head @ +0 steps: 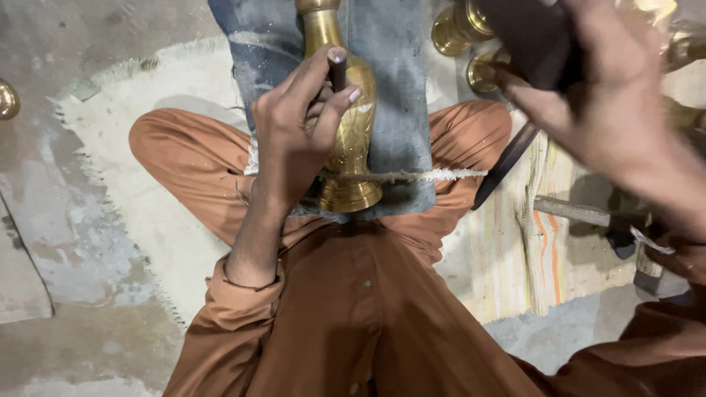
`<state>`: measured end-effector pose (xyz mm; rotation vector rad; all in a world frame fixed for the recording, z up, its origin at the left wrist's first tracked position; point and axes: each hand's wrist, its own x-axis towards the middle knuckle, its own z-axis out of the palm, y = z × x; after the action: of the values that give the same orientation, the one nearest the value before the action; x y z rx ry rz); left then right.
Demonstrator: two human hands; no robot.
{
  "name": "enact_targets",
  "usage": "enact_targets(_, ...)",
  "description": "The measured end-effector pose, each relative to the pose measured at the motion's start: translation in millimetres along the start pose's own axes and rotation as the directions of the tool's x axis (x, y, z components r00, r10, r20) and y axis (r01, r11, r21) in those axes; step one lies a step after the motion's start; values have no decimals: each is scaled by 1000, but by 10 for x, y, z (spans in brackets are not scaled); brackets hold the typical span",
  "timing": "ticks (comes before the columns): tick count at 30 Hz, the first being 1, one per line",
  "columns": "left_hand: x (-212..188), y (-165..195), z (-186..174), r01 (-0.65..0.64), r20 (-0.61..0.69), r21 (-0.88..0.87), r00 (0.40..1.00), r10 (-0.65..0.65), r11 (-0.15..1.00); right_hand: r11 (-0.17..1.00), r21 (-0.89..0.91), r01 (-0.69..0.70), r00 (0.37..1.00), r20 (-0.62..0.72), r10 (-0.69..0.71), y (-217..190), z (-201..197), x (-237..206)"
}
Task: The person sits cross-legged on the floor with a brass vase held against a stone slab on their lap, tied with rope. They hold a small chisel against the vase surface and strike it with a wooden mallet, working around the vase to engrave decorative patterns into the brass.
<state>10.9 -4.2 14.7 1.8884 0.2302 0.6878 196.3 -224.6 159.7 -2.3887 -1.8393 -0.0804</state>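
A brass vase (353,140) lies lengthwise on a strip of worn blue denim (393,81) across my crossed legs, its round foot toward me. My left hand (301,125) rests against the vase's side and grips a short dark metal punch (337,68) upright between thumb and fingers, its tip on the engraved body. My right hand (596,103) is raised at the upper right, blurred, closed on the head end of a dark hammer-like tool (537,44) whose dark handle (507,165) slants down toward my knee.
Other brass pieces (460,29) stand behind the right knee, and one brass piece (7,99) shows at the left edge. A second hammer (588,217) lies on the striped mat (544,242) to the right. Pale cloth (162,213) covers the concrete floor (81,345) under me.
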Motion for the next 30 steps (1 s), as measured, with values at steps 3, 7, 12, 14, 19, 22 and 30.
enact_targets(3,31,19,3,-6,41,212,999,-3,977,991,-131,10,995,97,3,32,68,-52)
enact_targets(7,-5,59,-21,37,40,161,998,-44,986,991,135,-26,999,-16,28,115,198,-201)
enact_targets(12,-8,43,5,57,37,151,997,-63,987,988,147,-52,998,-17,55,284,305,-421)
enact_targets(14,-9,41,9,7,27,145,1000,-11,989,992,124,-40,999,-4,41,335,330,-468)
enact_targets(19,-19,58,9,65,44,137,996,-72,988,986,155,-68,997,-14,71,315,284,-404)
enact_targets(22,-39,79,19,5,16,146,1000,-7,989,986,160,-39,999,26,35,192,196,-256)
enact_targets(30,-25,121,17,20,26,238,999,-27,971,996,81,-33,999,13,32,110,187,-153)
